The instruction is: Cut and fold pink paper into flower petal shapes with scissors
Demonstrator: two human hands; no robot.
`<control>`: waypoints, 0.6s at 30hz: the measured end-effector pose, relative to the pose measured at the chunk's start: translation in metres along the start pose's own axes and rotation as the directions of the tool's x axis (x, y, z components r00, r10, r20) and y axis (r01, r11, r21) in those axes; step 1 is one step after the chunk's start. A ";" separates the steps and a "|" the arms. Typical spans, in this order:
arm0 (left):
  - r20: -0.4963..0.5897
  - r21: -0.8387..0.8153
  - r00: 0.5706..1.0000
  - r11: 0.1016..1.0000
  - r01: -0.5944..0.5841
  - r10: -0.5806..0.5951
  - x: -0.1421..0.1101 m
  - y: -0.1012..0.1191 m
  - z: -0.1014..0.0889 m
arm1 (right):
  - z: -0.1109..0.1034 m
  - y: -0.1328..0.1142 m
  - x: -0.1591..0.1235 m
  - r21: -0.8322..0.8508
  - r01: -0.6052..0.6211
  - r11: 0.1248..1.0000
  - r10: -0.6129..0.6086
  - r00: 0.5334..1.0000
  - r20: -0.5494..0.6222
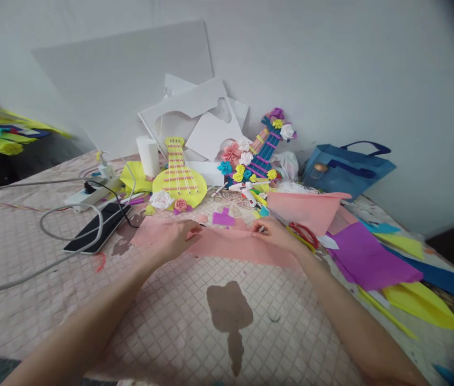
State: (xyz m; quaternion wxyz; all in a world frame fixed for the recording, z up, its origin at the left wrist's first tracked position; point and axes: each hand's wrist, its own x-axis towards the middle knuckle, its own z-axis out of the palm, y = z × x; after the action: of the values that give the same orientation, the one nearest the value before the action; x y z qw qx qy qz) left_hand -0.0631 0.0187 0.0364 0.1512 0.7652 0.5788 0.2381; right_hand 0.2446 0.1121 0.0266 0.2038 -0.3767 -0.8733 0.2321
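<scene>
A long strip of pink crepe paper [231,247] lies across the quilted tablecloth in front of me. At its upper edge my left hand [181,237] has its fingers curled and pinched on the paper. Farther right, my right hand [274,234] grips the same edge between thumb and fingers. The strip reaches out past both hands. Just beyond it are a small purple paper scrap [224,217] and a white glue gun [245,192]. Red-handled scissors [304,236] rest beside my right wrist.
A yellow paper guitar [178,185] and a blue one [265,153] with paper flowers stand at the back. Left are a phone [98,228], a looping grey cable [42,274] and a power strip [90,194]. Purple paper [366,254] and a blue bag [345,169] are right.
</scene>
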 end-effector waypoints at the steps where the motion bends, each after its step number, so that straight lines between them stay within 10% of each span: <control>1: -0.005 0.005 1.000 1.000 -0.001 0.001 0.001 -0.001 0.001 | 0.000 -0.002 0.000 0.002 -0.003 1.000 0.003 1.000 -0.006; 9: -0.157 -0.016 0.986 0.999 0.048 -0.050 0.007 -0.016 0.002 | -0.005 -0.011 -0.010 0.002 -0.050 0.999 0.050 0.998 -0.035; 18: -0.050 -0.367 0.995 0.928 0.063 -0.088 0.003 -0.005 0.006 | -0.024 -0.013 -0.022 -0.140 -0.067 0.988 0.096 0.972 0.214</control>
State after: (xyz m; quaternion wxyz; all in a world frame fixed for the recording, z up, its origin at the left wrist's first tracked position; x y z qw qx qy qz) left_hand -0.0635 0.0238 0.0293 0.2805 0.6926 0.5582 0.3605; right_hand 0.2638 0.0941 0.0491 0.0706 -0.3970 -0.8877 0.2224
